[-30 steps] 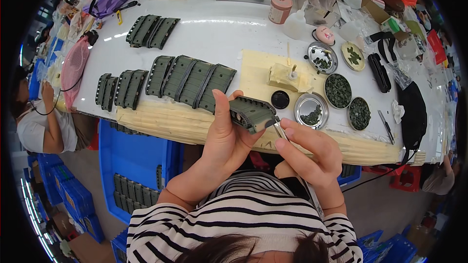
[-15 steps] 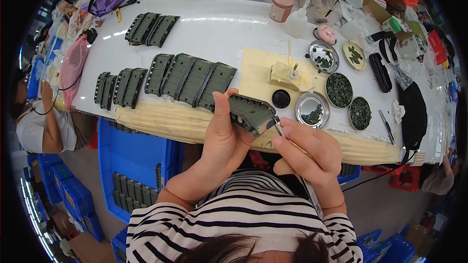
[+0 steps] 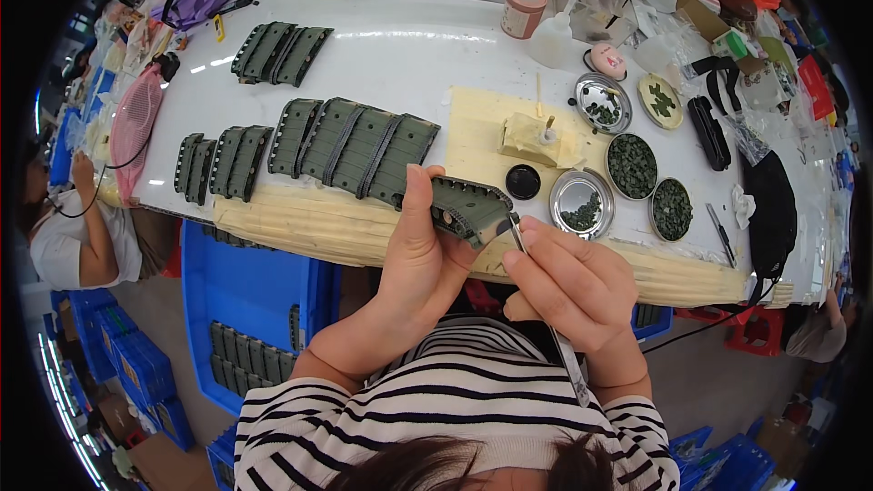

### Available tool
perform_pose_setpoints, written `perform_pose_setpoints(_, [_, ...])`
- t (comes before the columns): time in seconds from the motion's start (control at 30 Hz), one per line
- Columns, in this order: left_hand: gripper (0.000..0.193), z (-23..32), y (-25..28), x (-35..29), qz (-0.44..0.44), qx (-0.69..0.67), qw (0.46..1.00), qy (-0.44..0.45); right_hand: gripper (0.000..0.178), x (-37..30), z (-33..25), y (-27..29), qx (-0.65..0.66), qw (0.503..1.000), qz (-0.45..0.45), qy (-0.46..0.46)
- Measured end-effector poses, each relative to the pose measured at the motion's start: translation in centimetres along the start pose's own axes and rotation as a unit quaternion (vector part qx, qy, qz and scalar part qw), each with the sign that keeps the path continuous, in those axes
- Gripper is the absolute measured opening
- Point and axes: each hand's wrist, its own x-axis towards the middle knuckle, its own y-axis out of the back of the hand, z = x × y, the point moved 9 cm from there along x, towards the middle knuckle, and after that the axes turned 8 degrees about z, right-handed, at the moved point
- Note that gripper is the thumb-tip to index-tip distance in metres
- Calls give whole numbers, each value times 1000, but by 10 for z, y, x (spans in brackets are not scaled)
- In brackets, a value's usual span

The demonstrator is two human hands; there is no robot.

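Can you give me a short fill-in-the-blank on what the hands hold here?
1. The left hand grips a dark green ridged ____ part.
2. The right hand holds thin metal ____, tip at that part.
3. Just beyond the hands, a shiny round dish of small dark pieces sits on the ____ table.

Missing words: plastic; tweezers; white

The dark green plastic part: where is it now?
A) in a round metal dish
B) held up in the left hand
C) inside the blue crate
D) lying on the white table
B: the left hand grips the dark green plastic part above the table edge, while the right hand puts a thin tool to its end.
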Motion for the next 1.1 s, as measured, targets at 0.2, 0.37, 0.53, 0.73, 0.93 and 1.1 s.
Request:
perform_pose_setpoints(0.2, [43,-4,-4,8,-11,-41,999,29,32,-1,7,2,25,999,6,-31])
perform_pose_setpoints(0.37, [49,-15,-14,24,-89,-156,970,167,36,-12,26,21,163,970,86,-159])
perform_pose_setpoints(0.53, [51,-19,-17,25,-111,-200,948,220,36,-23,32,23,153,965,100,-188])
perform_pose_setpoints(0.73, [48,-7,-21,18,-127,-122,974,141,16,-51,65,34,128,938,119,-300])
perform_pose_setpoints(0.93, [40,8,-12,12,-93,82,992,3,11,-83,102,33,55,915,49,-398])
perform_pose_setpoints(1.1, [33,2,-9,11,-57,121,991,-8,9,-82,101,27,28,931,-1,-364])
